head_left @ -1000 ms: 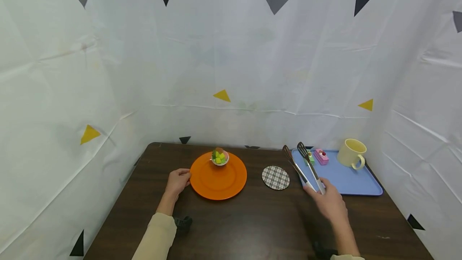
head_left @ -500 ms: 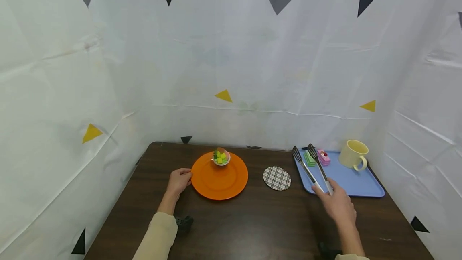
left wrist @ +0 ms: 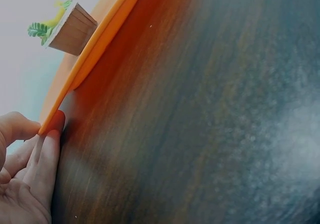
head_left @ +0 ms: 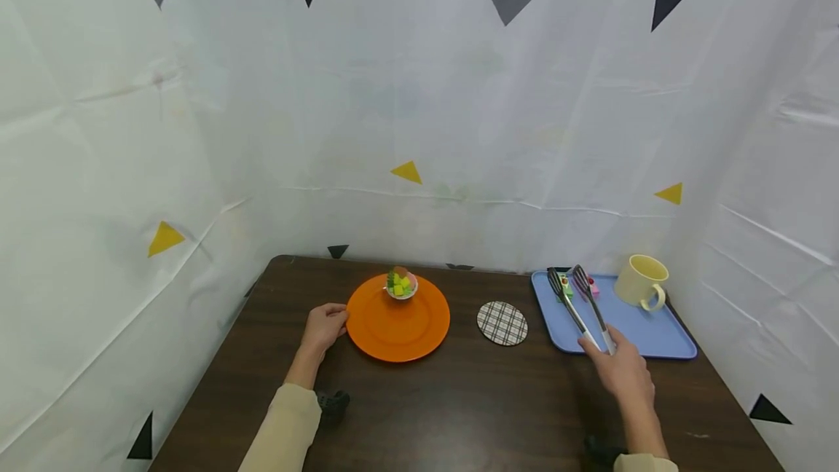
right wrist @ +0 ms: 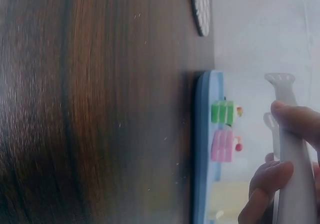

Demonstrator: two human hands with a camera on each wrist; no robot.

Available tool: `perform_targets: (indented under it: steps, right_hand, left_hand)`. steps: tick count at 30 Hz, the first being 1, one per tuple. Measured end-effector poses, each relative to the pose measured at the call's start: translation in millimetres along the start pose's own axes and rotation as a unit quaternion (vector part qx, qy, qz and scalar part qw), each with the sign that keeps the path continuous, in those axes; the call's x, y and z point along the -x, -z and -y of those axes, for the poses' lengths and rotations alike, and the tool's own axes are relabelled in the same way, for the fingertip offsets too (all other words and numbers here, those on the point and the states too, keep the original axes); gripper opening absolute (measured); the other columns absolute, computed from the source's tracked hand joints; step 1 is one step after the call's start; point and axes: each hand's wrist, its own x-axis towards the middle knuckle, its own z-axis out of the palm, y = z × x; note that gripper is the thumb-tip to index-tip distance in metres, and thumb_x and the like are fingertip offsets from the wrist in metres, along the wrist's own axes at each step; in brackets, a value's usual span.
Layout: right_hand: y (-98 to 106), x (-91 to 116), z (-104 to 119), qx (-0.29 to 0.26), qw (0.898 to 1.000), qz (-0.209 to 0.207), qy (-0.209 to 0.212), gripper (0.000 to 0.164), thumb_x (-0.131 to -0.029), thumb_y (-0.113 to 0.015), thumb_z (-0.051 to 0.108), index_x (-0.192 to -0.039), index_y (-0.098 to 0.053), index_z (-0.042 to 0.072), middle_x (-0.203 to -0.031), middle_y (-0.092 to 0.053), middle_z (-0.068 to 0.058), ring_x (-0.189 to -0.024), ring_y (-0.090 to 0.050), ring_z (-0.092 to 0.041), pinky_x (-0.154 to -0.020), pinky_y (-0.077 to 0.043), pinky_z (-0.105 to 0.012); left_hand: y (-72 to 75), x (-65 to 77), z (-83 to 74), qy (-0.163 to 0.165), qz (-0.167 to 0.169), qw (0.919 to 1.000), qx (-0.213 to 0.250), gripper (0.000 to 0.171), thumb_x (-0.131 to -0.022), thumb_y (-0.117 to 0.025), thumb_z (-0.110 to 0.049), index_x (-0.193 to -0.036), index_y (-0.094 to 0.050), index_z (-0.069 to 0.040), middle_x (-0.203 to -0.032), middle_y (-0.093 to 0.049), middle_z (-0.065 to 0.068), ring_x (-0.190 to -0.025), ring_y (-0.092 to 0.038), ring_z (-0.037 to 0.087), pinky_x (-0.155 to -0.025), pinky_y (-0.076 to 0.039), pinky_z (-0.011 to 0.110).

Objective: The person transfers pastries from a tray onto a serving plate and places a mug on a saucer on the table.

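Observation:
My left hand (head_left: pixel 323 328) pinches the left rim of an orange plate (head_left: pixel 393 333), thumb on top and fingers beneath in the left wrist view. Toward the plate's back sits a small bowl of toy food (head_left: pixel 400 285), its side wooden-looking in the left wrist view. With my right hand (head_left: pixel 621 370) I hold metal tongs (head_left: pixel 601 323), their arms spread apart, above a blue tray (head_left: pixel 655 337). Beyond the tong heads, a green toy cake (right wrist: pixel 222 112) and a pink toy cake (right wrist: pixel 222 146) stand on the tray. In the head view the tongs partly cover both cakes.
A yellow mug (head_left: pixel 641 280) stands at the tray's back right. Between plate and tray lies a round checked coaster (head_left: pixel 502 323) on the dark wooden table (head_left: pixel 452 406). White sheeting (head_left: pixel 459 108) hangs behind the table and along both sides.
My right hand has moved the tongs rightward, from the tray's left edge to over the cakes. The left hand keeps its grip on the plate, which stays in place.

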Motion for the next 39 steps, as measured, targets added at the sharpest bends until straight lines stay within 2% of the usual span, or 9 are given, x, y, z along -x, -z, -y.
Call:
perform_targets:
  steps: [12, 17, 24, 32, 39]
  right_hand:
    - [-5.2, -11.2, -9.7, 0.006, 1.000, 0.002, -0.005, 0.104, -0.100, -0.057, 0.071, -0.170, -0.020, 0.004, -0.162, -0.032, -0.040, -0.134, -0.046, -0.060, -0.101, -0.045, -0.072]
    - [-6.2, -15.1, -13.0, 0.007, 1.000, 0.009, -0.006, 0.105, -0.099, -0.057, 0.072, -0.169, -0.021, 0.003, -0.160, -0.034, -0.041, -0.128, -0.049, -0.058, -0.098, -0.046, -0.070]
    - [-9.6, -18.3, -16.1, 0.012, 1.000, 0.014, -0.014, 0.102, -0.101, -0.059, 0.068, -0.168, -0.023, 0.000, -0.161, -0.033, -0.042, -0.124, -0.051, -0.055, -0.100, -0.046, -0.070]
    - [-15.1, -22.4, -18.1, 0.034, 0.999, 0.010, -0.025, 0.099, -0.101, -0.059, 0.067, -0.166, -0.027, 0.000, -0.162, -0.030, -0.044, -0.121, -0.053, -0.055, -0.099, -0.048, -0.069]
    - [-13.8, -24.7, -14.3, 0.057, 0.998, 0.003, -0.024, 0.094, -0.101, -0.061, 0.064, -0.166, -0.032, 0.002, -0.158, -0.038, -0.042, -0.113, -0.056, -0.053, -0.092, -0.049, -0.067]
  left_hand:
    - [0.1, -0.6, -0.3, -0.001, -0.001, 1.0000, -0.007, 0.037, -0.111, -0.060, -0.017, -0.140, -0.065, 0.004, -0.137, -0.068, 0.026, -0.117, -0.071, 0.030, -0.098, -0.063, 0.036]
    - [0.2, -1.4, -0.2, -0.003, 0.000, 1.0000, -0.003, 0.037, -0.111, -0.059, -0.016, -0.141, -0.064, 0.006, -0.137, -0.067, 0.027, -0.119, -0.071, 0.032, -0.099, -0.063, 0.036]
    - [-0.2, -4.3, 1.9, 0.001, -0.001, 1.0000, -0.007, 0.038, -0.110, -0.061, -0.017, -0.140, -0.064, 0.005, -0.135, -0.069, 0.025, -0.116, -0.071, 0.028, -0.093, -0.064, 0.030]
    - [0.1, -0.7, 0.1, -0.004, 0.004, 1.0000, -0.001, 0.038, -0.111, -0.059, -0.017, -0.141, -0.064, 0.006, -0.138, -0.066, 0.027, -0.121, -0.069, 0.034, -0.100, -0.063, 0.038]
    - [1.1, 1.3, -0.8, -0.007, 0.007, 0.9999, -0.003, 0.038, -0.111, -0.058, -0.017, -0.142, -0.063, 0.006, -0.139, -0.066, 0.028, -0.123, -0.069, 0.036, -0.102, -0.062, 0.040]
